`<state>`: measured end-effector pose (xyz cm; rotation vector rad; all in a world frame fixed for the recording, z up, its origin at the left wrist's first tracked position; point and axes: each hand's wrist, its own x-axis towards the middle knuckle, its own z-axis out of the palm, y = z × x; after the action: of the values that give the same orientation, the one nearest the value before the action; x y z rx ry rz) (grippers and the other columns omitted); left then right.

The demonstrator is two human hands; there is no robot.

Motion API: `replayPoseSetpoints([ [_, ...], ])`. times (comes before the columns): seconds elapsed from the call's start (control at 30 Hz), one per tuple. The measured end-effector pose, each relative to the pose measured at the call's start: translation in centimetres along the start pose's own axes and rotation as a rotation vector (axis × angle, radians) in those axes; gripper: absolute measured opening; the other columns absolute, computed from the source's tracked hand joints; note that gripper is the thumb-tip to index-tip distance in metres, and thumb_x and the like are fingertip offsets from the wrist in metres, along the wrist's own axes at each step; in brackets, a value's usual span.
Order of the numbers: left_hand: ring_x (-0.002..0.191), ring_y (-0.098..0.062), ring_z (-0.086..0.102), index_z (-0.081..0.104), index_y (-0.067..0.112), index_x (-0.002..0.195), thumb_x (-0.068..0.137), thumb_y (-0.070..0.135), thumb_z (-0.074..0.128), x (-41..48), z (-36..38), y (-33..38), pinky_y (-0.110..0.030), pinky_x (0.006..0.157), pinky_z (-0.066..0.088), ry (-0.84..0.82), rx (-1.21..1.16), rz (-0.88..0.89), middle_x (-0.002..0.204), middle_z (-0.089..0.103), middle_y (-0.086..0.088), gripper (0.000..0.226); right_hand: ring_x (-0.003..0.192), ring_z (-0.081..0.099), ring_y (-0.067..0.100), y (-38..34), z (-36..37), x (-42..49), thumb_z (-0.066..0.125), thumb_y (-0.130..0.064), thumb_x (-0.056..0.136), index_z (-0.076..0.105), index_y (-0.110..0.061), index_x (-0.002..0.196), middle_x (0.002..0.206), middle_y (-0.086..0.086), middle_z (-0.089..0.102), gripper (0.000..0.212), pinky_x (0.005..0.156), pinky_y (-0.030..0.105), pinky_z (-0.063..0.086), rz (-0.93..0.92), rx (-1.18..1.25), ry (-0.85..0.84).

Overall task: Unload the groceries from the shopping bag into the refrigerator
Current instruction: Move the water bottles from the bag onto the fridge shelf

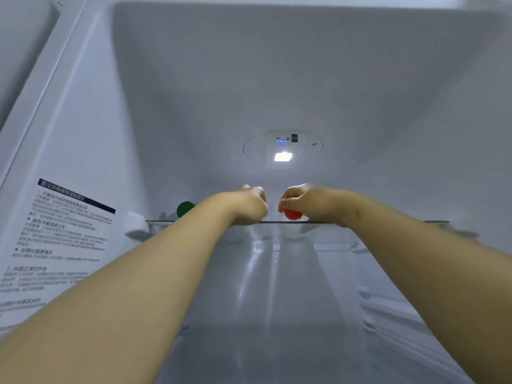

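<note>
One red item (pixel 292 214) was at glass shelf (pixel 160 222) level, right hand (pixel 307 202) curled round it, probably steadying it against rolling (my read). Left hand (pixel 249 203) was curled just beside; contents unclear. Green item (pixel 185 208) sat further left.

The camera is looking into a white moulded-plastic refrigerator compartment (pixel 277 79), suggesting a home kitchen. A clear glass shelf (pixel 160 221) is spanning the side walls. A small square white lamp (pixel 283 156) is glowing at the back beneath a control panel (pixel 286 139) showing blue indicator lights, and a printed white instruction label (pixel 61 234) is covering part of the left wall.
</note>
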<state>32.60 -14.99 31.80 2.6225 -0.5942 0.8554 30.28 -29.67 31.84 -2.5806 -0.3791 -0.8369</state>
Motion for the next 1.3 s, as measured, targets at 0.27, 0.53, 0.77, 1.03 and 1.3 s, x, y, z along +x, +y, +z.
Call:
replayPoseSetpoints([
  [0.27, 0.129, -0.032, 0.03, 0.036, 0.02, 0.134, 0.095, 0.025, 0.033, 2.0, 0.4, -0.2, -0.045, 0.108, 0.03, -0.089, 0.098, -0.064, 0.146, 0.024, -0.004, 0.039, 0.093, 0.052, 0.022, 1.0, 0.1, 2.3, 0.05, -0.023, 0.093, 0.06, -0.017, 0.111, 0.093, -0.002, 0.051, 0.021, 0.094, 0.038, 0.048, 0.053, 0.026, -0.051],
  [0.53, 0.13, -0.029, 0.027, 0.036, 0.02, 0.13, 0.095, 0.027, 0.034, 2.5, 0.6, -0.5, -0.042, 0.109, 0.027, -0.09, 0.028, -0.069, 0.146, 0.022, -0.002, 0.036, 0.105, 0.05, 0.024, 1.4, 0.1, 2.5, 0.047, -0.026, 0.095, 0.053, -0.023, 0.113, 0.11, 0.002, 0.049, 0.02, 0.094, 0.039, 0.048, 0.057, 0.02, -0.056],
  [0.77, 0.102, -0.023, 0.051, 0.054, 0.026, 0.109, 0.092, 0.03, 0.043, 1.3, 0.7, -0.2, -0.039, 0.097, 0.041, 0.144, -0.027, -0.007, 0.112, 0.057, 0.0, 0.021, 0.096, 0.049, 0.022, 0.4, 0.3, 1.2, 0.041, -0.043, 0.095, 0.046, -0.021, 0.121, 0.11, 0.004, 0.052, 0.035, 0.077, 0.032, 0.039, 0.056, -0.154, 0.203],
  [1.03, 0.098, -0.025, 0.053, 0.062, 0.014, 0.103, 0.087, 0.013, 0.047, -4.2, -0.2, 0.7, -0.032, 0.079, 0.044, 0.635, -0.162, 0.159, 0.107, 0.062, -0.006, 0.022, 0.095, 0.055, 0.023, -0.7, 0.7, -5.3, 0.044, -0.036, 0.093, 0.056, -0.02, 0.115, 0.104, 0.001, 0.064, 0.03, 0.079, 0.031, 0.042, -0.058, -0.131, 0.669],
  [1.3, 0.107, -0.021, 0.046, 0.058, 0.023, 0.108, 0.089, 0.024, 0.047, -13.9, 2.6, 1.9, -0.032, 0.084, 0.037, 0.581, -0.091, 0.228, 0.114, 0.057, 0.002, 0.022, 0.102, 0.051, 0.017, -1.3, 4.0, -15.2, 0.047, -0.034, 0.091, 0.059, -0.022, 0.111, 0.111, -0.005, 0.062, 0.026, 0.079, 0.033, 0.044, -0.027, -0.09, 0.637],
])
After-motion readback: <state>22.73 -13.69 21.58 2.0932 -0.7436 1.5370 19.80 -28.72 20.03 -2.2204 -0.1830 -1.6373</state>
